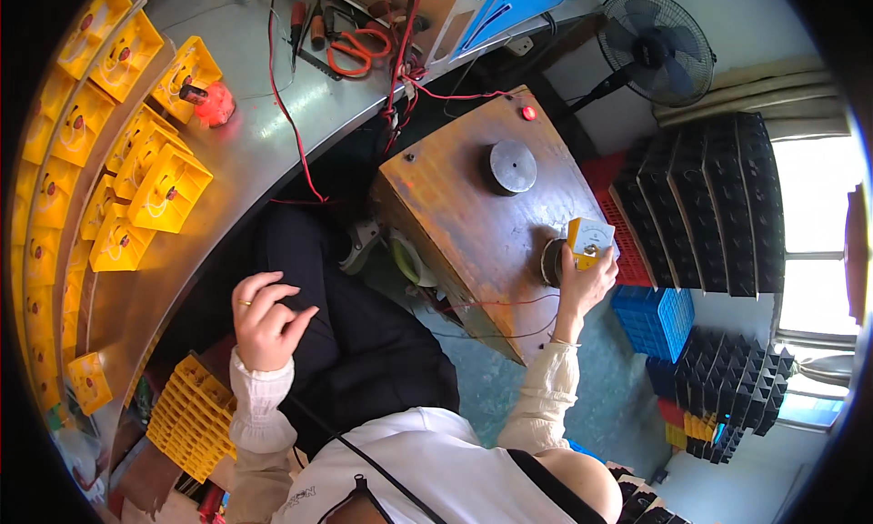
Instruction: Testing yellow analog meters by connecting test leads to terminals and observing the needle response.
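My right hand [584,283] grips a small yellow meter [591,236] with a white dial face, at a dark round cylinder [549,258] on the right side of a worn wooden box [436,187]. My left hand [271,319] hangs in the air over my dark-trousered lap with its fingers loosely bent and apart, holding nothing. A metal disc [514,165] and a lit red button [528,114] are on the box top, and thin red wires run across its near part.
A curved metal bench [250,78] on the left holds several yellow housings [169,187], tools [355,51] and wires. A fan [650,46] stands at back right. Stacked black trays [700,206], a blue crate [650,319] and a window [809,278] are to the right.
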### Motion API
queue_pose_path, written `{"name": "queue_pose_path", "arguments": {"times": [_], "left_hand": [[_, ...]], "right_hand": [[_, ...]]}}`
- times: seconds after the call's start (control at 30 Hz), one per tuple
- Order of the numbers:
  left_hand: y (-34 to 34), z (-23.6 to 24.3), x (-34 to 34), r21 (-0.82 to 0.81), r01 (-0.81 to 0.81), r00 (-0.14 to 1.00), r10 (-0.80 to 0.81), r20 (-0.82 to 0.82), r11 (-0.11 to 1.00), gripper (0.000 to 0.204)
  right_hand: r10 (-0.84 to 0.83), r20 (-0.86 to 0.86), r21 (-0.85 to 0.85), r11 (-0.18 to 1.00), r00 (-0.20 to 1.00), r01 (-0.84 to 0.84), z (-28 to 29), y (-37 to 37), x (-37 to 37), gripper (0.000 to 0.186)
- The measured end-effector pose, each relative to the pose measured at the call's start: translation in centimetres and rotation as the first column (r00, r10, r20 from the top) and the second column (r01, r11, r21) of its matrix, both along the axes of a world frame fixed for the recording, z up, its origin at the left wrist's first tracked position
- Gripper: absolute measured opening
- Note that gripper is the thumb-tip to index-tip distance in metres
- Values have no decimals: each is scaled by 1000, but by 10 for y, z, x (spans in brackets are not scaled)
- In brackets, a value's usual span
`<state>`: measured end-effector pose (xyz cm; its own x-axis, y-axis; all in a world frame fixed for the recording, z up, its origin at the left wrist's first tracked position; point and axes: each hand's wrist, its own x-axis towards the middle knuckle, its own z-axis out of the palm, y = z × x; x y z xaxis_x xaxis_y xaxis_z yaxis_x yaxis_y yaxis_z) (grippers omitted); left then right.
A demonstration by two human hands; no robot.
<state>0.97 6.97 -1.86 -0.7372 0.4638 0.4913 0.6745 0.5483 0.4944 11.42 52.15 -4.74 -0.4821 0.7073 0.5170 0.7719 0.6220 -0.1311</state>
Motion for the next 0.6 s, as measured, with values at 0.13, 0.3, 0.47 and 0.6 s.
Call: {"name": "queue_pose_path", "arguments": {"times": [0.13, 0.3, 0.47, 0.6], "left_hand": [[-23, 4, 5, 32, -157, 987, 156, 34, 987, 24], [-28, 3, 23, 15, -353, 935, 352, 55, 936, 33], [-15, 18, 28, -30, -198, 979, 199, 40, 980, 72], [-21, 15, 33, 62, -358, 927, 363, -100, 932, 76]], "right_hand": [[15, 17, 8, 1000, 1000, -15, -6, 0, -6, 88], [231, -67, 51, 972, 971, -227, -7, -37, -22, 74], [571, -523, -374, 514, 633, -772, 5, -215, -68, 85], [736, -607, -416, 25, 299, -909, 52, -342, -74, 84]]}}
